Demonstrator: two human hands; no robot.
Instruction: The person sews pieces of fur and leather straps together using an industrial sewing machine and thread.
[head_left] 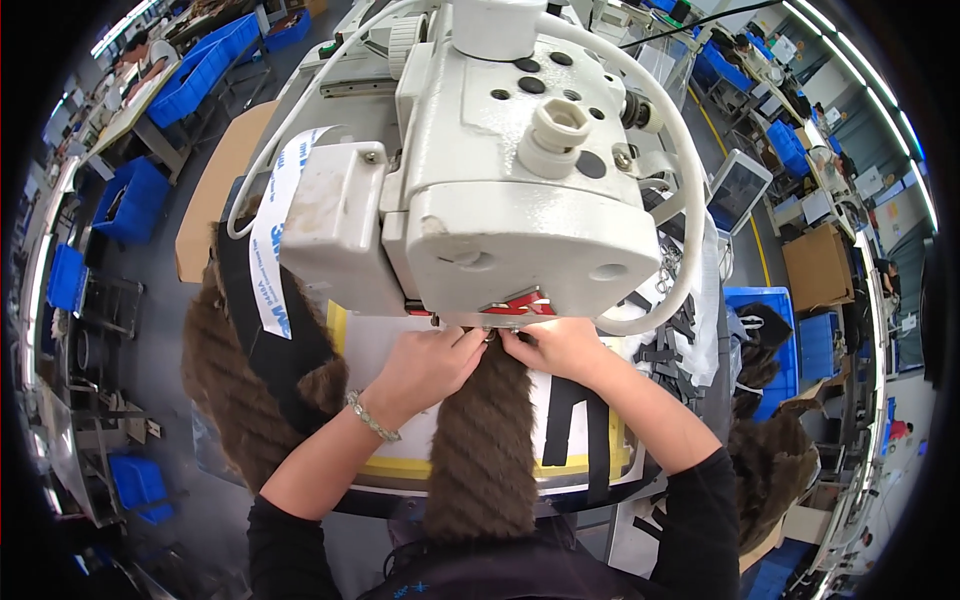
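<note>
Both hands, left (425, 365) and right (562, 347), pinch the fur strip (482, 440) under the machine (500, 170); soft, limp pile (probably slippery), best gripped at its top edge.

Both hands (425, 365) (560, 348) press brown fur strip (482, 440) under sewing machine (500, 170)

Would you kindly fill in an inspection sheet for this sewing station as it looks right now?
Surface: white work plate with a yellow edge under the sewing machine.
Job's things: brown fur strip lying toward the person, its top end under the machine head.
Clutter: black straps right of the strip; more brown fur at left.
Hands: left hand and right hand both press the strip's top end.
Cables: white hose loops around the machine.
Surroundings: blue bins, cardboard box.
</note>
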